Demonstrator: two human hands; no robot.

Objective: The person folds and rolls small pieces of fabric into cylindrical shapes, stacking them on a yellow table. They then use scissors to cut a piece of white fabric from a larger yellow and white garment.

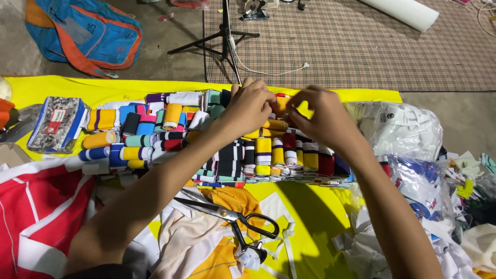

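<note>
My left hand [249,106] and my right hand [321,116] meet over the far side of a heap of rolled striped fabric bands [155,132] on a yellow cloth [305,206]. Both hands have their fingers pinched together on an orange-yellow roll [281,106] between them. The fingertips hide most of that roll. More folded striped bands [279,155] lie in a row just below my hands.
Black-handled scissors [232,217] rest on orange and white fabric pieces near me. A patterned pouch [57,124] lies at the left, red-white cloth [31,212] at lower left, clear plastic bags [403,129] of fabric at the right. A tripod [225,36] and a checked mat [351,41] lie beyond.
</note>
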